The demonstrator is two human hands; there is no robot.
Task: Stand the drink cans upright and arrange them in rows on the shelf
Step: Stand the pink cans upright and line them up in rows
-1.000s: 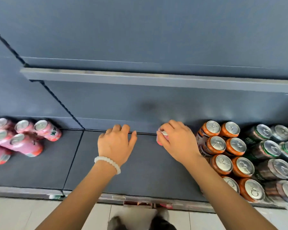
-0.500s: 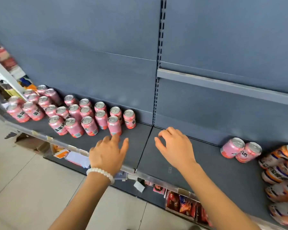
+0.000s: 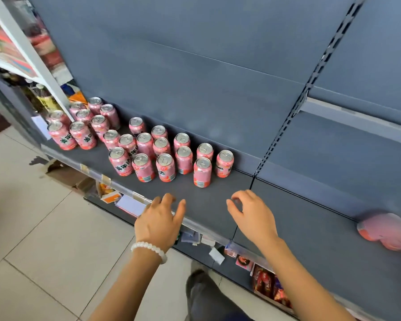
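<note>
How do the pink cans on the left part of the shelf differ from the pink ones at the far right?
The left pink cans stand upright in loose rows, sharp, with silver tops showing. The far-right pink cans are motion-blurred, and their pose is unclear. The left group is many; the right looks like a couple. Both are pink and share one shelf.

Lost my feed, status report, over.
Left hand and right hand empty, over shelf edge. Pink cans upright, loosely grouped. Blurred pink cans far right. Nothing blocking.

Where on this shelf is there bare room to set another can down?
Bare shelf lies between the nearest pink can and the front rail, ahead of both hands. More lies right of the divider seam, up to the blurred pink cans. The left cluster is crowded.
</note>
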